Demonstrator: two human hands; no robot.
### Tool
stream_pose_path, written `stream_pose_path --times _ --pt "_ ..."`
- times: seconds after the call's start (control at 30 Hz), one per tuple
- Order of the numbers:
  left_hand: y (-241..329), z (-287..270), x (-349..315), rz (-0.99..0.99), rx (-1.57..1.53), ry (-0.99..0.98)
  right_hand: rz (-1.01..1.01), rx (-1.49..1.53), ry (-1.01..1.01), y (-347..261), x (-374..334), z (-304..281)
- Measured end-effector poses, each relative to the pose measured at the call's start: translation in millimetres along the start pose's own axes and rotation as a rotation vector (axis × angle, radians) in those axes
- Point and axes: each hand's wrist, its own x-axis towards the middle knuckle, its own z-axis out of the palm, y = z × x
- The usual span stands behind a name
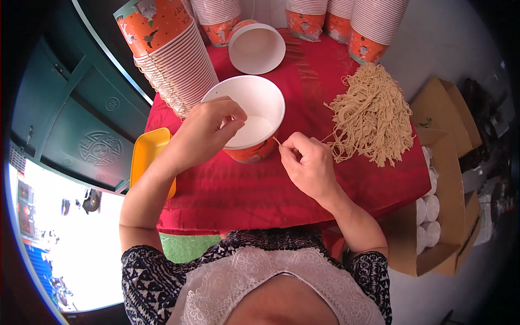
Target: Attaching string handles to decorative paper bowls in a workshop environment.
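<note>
A paper bucket [265, 100], white inside and orange outside, stands upright on the red-covered table in front of me. My left hand [208, 127] reaches over its left rim, fingers curled and thumb bent toward them inside the opening. Whatever those fingers may hold is hidden. To the right of the bucket, my right hand [310, 162] pinches a thin beige cord [277, 141], whose short end sticks out toward the bucket wall. A large heap of loose beige cords [374, 116] lies beyond my right hand. A small hole shows near the bucket's upper left rim.
A tall leaning stack of buckets [181, 67] with cords along its side rises at the left. A yellow tray [146, 154] sits at the left edge. Another bucket [257, 50] lies tipped behind. More stacks [374, 27] stand at the back. An open cardboard box [449, 216] is on the right.
</note>
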Motion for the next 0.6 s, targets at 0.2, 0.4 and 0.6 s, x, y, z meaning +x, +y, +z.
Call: stream_pose_path --times 0.2,0.4,0.6 --pt "-0.1 5.0 9.6 -0.083 -0.079 -0.129 -0.024 -0.011 0.002 1.3 3.1 1.3" --pt "-1.6 9.0 21.1 -0.013 -0.058 -0.187 -0.044 -0.037 -0.024 2.0 7.8 3.5" --pt "-4.4 11.6 35.1 0.028 -0.181 -0.369 -0.081 -0.061 -0.022 4.8 11.5 5.9"
